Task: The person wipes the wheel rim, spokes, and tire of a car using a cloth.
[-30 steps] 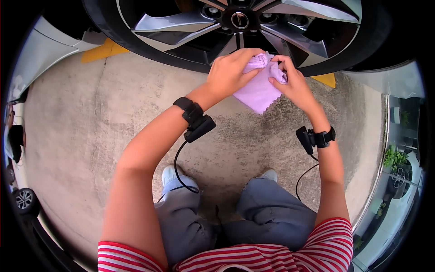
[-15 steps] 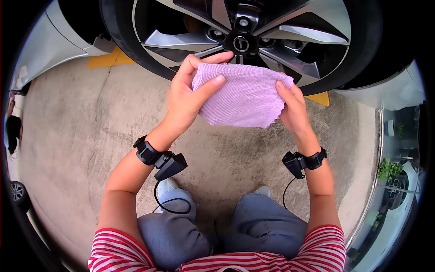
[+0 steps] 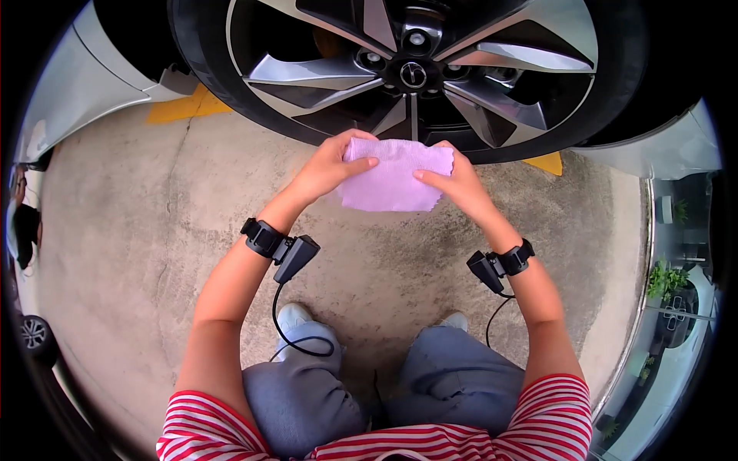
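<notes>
A folded pale purple cloth (image 3: 396, 184) hangs between my two hands, just in front of a car wheel (image 3: 346, 77). My left hand (image 3: 336, 164) grips its left side, thumb on the near face and fingers behind. On the right edge, my right hand (image 3: 457, 183) pinches the cloth the same way, its thumb lying across the front. Most of the fingers of both hands are hidden behind the fabric. The wheel has silver and black spokes, a dark tyre (image 3: 204, 69) and a round centre cap (image 3: 413, 74).
Grey car body panels (image 3: 84, 84) flank the wheel. Yellow floor markings (image 3: 184, 106) show on the concrete floor (image 3: 115, 230). Each wrist wears a black strapped device with a cable (image 3: 280, 323). Glass and plants (image 3: 665, 280) stand at far right; another car's wheel (image 3: 34, 332) is at far left.
Both hands have come closer together and drawn slightly back from the wheel's centre with the cloth. The cloth now looks narrower, and both thumbs lie further in on its front.
</notes>
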### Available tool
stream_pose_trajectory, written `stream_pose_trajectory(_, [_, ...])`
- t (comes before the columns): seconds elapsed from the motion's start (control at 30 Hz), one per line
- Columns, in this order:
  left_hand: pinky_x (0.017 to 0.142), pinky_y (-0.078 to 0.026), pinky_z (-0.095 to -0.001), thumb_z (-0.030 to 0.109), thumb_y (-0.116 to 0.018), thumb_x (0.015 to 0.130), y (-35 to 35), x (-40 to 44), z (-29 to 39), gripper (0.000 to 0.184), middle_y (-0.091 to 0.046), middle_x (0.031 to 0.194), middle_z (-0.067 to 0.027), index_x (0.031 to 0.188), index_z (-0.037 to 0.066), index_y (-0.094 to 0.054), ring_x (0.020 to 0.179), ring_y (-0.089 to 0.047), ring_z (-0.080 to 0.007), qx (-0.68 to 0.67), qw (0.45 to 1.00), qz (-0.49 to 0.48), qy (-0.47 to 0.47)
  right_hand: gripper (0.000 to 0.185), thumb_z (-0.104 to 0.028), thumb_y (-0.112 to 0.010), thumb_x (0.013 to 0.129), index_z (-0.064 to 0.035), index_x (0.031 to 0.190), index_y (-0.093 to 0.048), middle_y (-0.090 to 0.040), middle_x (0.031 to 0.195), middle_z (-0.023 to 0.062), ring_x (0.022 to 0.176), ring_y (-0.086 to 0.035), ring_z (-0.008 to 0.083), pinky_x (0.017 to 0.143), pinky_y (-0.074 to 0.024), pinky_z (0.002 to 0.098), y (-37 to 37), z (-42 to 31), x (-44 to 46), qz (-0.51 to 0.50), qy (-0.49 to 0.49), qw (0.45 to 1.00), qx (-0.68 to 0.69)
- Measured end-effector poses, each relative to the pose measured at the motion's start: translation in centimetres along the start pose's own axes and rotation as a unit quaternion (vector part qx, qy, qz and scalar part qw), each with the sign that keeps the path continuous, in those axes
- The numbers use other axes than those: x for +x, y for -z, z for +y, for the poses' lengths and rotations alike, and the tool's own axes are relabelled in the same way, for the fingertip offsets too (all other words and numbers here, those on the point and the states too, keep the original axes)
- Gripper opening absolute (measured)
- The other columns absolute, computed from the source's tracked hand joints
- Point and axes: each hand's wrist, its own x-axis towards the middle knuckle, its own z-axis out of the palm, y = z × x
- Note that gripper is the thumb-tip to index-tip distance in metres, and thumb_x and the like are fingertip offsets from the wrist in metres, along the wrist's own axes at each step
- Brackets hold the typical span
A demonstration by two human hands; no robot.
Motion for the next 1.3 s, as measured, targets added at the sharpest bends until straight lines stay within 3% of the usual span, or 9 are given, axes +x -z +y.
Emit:
stream_pose_trajectory(0.07, [0.079, -0.048, -0.0238, 0.013, -0.067, 0.088, -1.1, -0.2, -4.2, 0.031, -0.062, 0.099, -0.0015, 0.116, 0.004, -0.057, 0.089, -0.058, -0.0077, -0.025, 0.998, 0.003, 0.055, 0.033, -0.018, -0.073, 0.081, -0.0035, 0.104, -0.053, -0.067, 0.088, 0.0107, 0.082, -0.066, 0.0186, 0.074, -0.0497, 0.0324, -0.4, 2.5, -0.4, -0.021, 0.003, 0.985, -0.170])
stream_pose_trajectory(0.17, [0.078, -0.048, -0.0244, 0.015, -0.065, 0.090, -2.1, -1.3, -7.0, 0.029, -0.062, 0.099, -0.0023, 0.116, 0.004, -0.057, 0.088, -0.058, -0.0081, -0.028, 0.998, 0.009, 0.060, 0.035, -0.023, -0.072, 0.081, -0.0038, 0.103, -0.053, -0.067, 0.087, 0.0142, 0.086, -0.068, 0.0235, 0.075, -0.0497, 0.0346, -1.3, 3.1, -1.1, -0.024, -0.011, 0.985, -0.172])
stream_pose_trajectory(0.27, [0.077, -0.048, -0.0244, 0.016, -0.064, 0.091, -1.7, -0.2, -4.2, 0.030, -0.062, 0.100, -0.0034, 0.117, 0.003, -0.056, 0.087, -0.057, -0.0082, 0.005, 0.996, 0.083, -0.022, 0.033, -0.026, -0.068, 0.086, -0.0023, 0.102, -0.052, -0.068, 0.086, 0.0134, 0.084, -0.068, 0.0201, 0.074, -0.0503, 0.0321, -1.2, 3.2, 0.1, 0.060, 0.043, 0.990, -0.116])
stream_pose_trajectory(0.43, [0.072, -0.050, -0.0270, 0.014, -0.066, 0.088, -2.6, 3.9, -0.4, 0.022, -0.068, 0.090, -0.0104, 0.105, 0.000, -0.061, 0.080, -0.063, -0.0121, 0.124, 0.949, 0.257, -0.136, 0.034, -0.026, -0.067, 0.088, -0.0013, 0.105, -0.049, -0.068, 0.086, 0.0178, 0.081, -0.069, 0.0298, 0.071, -0.0509, 0.0341, -2.0, 0.1, 3.9, 0.236, 0.109, 0.954, -0.148])
stream_pose_trajectory(0.6, [0.067, -0.051, -0.0294, 0.009, -0.070, 0.083, -2.3, 6.1, 0.0, 0.019, -0.068, 0.083, -0.0142, 0.100, 0.002, -0.063, 0.070, -0.066, -0.0216, 0.230, 0.884, 0.335, -0.232, 0.035, -0.024, -0.068, 0.087, 0.0005, 0.103, -0.049, -0.068, 0.087, 0.0210, 0.083, -0.069, 0.0333, 0.071, -0.0514, 0.0360, -3.2, -0.3, 5.8, 0.286, 0.127, 0.940, -0.133])
stream_pose_trajectory(0.97, [0.066, -0.050, -0.0330, 0.006, -0.071, 0.080, -1.8, 7.1, -4.1, 0.017, -0.065, 0.087, -0.0135, 0.093, 0.002, -0.061, 0.074, -0.064, -0.0297, 0.285, 0.880, 0.321, -0.205, 0.035, -0.020, -0.070, 0.084, -0.0003, 0.097, -0.045, -0.066, 0.081, 0.0220, 0.081, -0.069, 0.0363, 0.068, -0.0512, 0.0382, -4.2, 2.8, 7.3, 0.301, 0.089, 0.944, -0.102])
stream_pose_trajectory(1.1, [0.065, -0.050, -0.0354, 0.006, -0.070, 0.080, -1.6, 6.5, -4.6, 0.018, -0.064, 0.086, -0.0139, 0.094, 0.002, -0.059, 0.075, -0.063, -0.0327, 0.300, 0.879, 0.302, -0.214, 0.033, -0.018, -0.069, 0.085, -0.0018, 0.097, -0.043, -0.064, 0.081, 0.0234, 0.082, -0.065, 0.0422, 0.067, -0.0502, 0.0424, -4.7, 4.6, 7.3, 0.305, 0.117, 0.936, -0.133])
stream_pose_trajectory(1.23, [0.065, -0.050, -0.0388, 0.007, -0.068, 0.081, -1.3, 5.4, -5.9, 0.017, -0.063, 0.087, -0.0153, 0.094, 0.003, -0.057, 0.078, -0.062, -0.0358, 0.332, 0.884, 0.263, -0.198, 0.030, -0.018, -0.068, 0.085, -0.0024, 0.093, -0.044, -0.064, 0.078, 0.0219, 0.079, -0.067, 0.0395, 0.066, -0.0507, 0.0400, -5.1, 5.1, 7.2, 0.304, 0.127, 0.924, -0.194])
stream_pose_trajectory(1.3, [0.065, -0.050, -0.0397, 0.008, -0.068, 0.081, -1.2, 5.1, -6.8, 0.017, -0.064, 0.087, -0.0161, 0.094, 0.003, -0.058, 0.078, -0.063, -0.0361, 0.352, 0.888, 0.237, -0.179, 0.030, -0.018, -0.068, 0.085, -0.0023, 0.093, -0.044, -0.064, 0.079, 0.0227, 0.078, -0.066, 0.0414, 0.066, -0.0505, 0.0424, -4.8, 4.8, 7.0, 0.266, 0.064, 0.920, -0.281])
